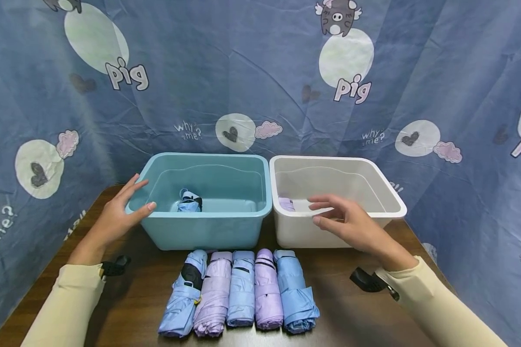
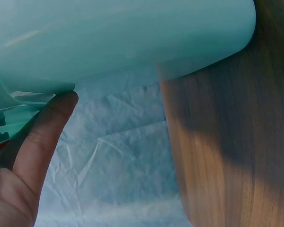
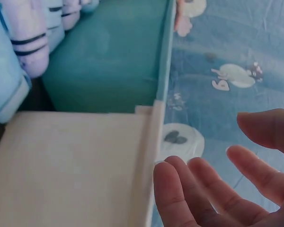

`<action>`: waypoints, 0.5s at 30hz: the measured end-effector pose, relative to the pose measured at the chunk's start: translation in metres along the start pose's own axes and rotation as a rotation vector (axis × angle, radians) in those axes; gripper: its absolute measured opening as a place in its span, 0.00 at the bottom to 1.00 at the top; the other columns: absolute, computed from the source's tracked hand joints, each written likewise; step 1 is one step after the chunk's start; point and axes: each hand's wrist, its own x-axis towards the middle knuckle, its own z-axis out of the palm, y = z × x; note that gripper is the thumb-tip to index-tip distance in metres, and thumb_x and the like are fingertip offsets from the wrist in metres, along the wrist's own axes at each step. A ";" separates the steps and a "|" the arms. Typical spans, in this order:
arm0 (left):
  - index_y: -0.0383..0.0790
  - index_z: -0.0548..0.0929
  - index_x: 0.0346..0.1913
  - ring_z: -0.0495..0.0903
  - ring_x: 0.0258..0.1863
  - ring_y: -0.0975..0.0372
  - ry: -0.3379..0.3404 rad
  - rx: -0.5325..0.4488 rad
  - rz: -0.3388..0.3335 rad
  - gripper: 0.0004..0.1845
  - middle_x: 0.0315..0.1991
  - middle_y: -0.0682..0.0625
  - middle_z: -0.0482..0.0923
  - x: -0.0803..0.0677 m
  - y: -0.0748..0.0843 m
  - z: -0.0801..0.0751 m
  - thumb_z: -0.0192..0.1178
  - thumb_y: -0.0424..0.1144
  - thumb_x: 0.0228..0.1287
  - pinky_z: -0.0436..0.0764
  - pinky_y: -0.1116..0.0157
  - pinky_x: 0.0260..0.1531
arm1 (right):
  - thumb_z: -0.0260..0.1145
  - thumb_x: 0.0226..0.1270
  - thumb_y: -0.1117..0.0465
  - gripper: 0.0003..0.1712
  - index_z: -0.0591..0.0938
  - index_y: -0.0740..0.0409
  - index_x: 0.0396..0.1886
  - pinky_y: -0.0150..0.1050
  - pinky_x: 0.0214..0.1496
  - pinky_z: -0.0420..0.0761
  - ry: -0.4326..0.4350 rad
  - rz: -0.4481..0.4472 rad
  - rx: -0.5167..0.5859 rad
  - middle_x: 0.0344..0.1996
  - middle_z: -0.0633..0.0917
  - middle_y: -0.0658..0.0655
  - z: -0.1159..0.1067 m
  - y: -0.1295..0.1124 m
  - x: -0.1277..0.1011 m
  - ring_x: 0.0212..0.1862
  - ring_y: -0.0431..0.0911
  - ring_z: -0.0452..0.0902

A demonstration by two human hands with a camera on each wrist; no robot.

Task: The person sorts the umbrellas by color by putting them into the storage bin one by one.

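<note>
Five folded fabric umbrellas (image 1: 239, 291), pale blue and lilac, side by side on the brown wooden tabletop (image 1: 126, 308), long axes running front to back, just before the bins. Left hand (image 1: 117, 217) open, thumb touching the rim of the teal plastic bin (image 1: 208, 231). Right hand (image 1: 351, 221) open and empty over the white plastic bin (image 1: 373, 193), slightly nearer the row.

Two bare hands, the left hand (image 1: 117, 217) and the right hand (image 1: 351, 224), each emerge from a long pale cream sleeve (image 1: 65, 308) with a plain cuff. Beside each cuff sits a small black wrist-mounted camera clip (image 1: 369, 280).
</note>
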 end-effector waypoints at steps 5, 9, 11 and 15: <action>0.47 0.56 0.76 0.43 0.73 0.37 -0.005 0.006 -0.006 0.40 0.78 0.53 0.37 -0.001 0.000 0.000 0.60 0.52 0.65 0.52 0.26 0.55 | 0.65 0.66 0.64 0.23 0.76 0.59 0.61 0.40 0.48 0.81 -0.019 0.001 0.008 0.53 0.81 0.64 0.009 0.007 -0.012 0.51 0.57 0.81; 0.46 0.56 0.76 0.43 0.72 0.37 0.004 0.000 0.007 0.40 0.78 0.51 0.38 -0.001 -0.001 0.000 0.60 0.51 0.65 0.52 0.26 0.55 | 0.65 0.67 0.63 0.23 0.76 0.61 0.61 0.40 0.48 0.81 -0.028 -0.003 0.000 0.53 0.81 0.63 0.016 0.013 -0.018 0.51 0.54 0.81; 0.47 0.57 0.76 0.43 0.73 0.37 0.011 -0.001 0.011 0.40 0.78 0.51 0.38 -0.001 -0.001 -0.001 0.60 0.51 0.65 0.52 0.26 0.55 | 0.65 0.67 0.64 0.23 0.76 0.62 0.60 0.40 0.49 0.81 -0.032 -0.008 0.002 0.53 0.81 0.64 0.019 0.015 -0.020 0.50 0.54 0.81; 0.48 0.56 0.76 0.43 0.73 0.36 0.008 -0.001 0.000 0.40 0.78 0.52 0.38 0.000 -0.001 -0.001 0.60 0.52 0.65 0.52 0.26 0.54 | 0.65 0.66 0.64 0.22 0.76 0.60 0.60 0.39 0.48 0.82 -0.036 0.014 0.023 0.52 0.81 0.63 0.025 0.020 -0.025 0.50 0.54 0.81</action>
